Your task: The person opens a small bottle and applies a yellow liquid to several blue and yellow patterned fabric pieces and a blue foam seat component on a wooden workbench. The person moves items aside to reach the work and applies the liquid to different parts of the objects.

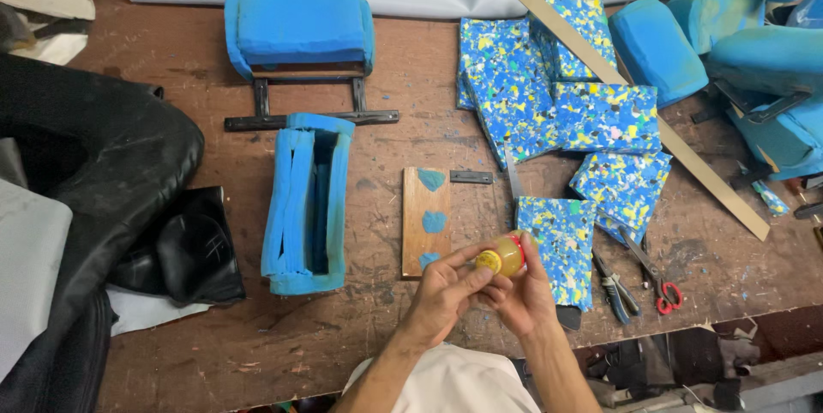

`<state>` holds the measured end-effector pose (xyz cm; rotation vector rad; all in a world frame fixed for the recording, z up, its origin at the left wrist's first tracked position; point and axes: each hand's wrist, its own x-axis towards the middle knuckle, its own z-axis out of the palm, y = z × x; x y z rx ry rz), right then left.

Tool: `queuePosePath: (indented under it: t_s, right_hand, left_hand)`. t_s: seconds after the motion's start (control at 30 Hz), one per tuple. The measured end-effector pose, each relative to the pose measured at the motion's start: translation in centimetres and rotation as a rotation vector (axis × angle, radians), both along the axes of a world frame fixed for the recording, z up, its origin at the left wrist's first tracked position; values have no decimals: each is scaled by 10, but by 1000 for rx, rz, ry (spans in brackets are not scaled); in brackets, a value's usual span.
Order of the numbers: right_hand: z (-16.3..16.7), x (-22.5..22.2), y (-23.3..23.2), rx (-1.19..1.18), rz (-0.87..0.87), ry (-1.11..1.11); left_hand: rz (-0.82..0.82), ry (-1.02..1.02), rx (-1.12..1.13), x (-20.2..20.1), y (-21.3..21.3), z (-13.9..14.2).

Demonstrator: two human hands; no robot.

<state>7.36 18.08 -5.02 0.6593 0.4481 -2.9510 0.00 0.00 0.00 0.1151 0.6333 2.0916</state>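
Both hands meet just below the wooden board [425, 221], which lies flat on the brown workbench [360, 327]. The right hand [525, 293] is closed around a small yellow bottle [506, 256], and the left hand [441, 293] pinches its cap with thumb and fingers. Left of the board stands a blue foam cushion [307, 204]; right of it lie speckled foam pieces [561, 246] and red-handled scissors [658, 283].

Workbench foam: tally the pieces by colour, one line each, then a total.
Speckled multicolour foam blocks: 6 visible, some overlapping, so more may be hidden.
Plain blue foam cushions: 6 visible, namely one on a black bracket, one hollow sleeve, and four at the right edge, partly cut off.
Total: 12
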Motion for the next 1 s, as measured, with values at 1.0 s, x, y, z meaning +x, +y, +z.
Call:
queuePosePath:
  t_s: [1.0]
  right_hand:
    - [15, -11, -17, 272, -106, -163]
  left_hand:
    - [70, -34, -115, -3, 3, -16]
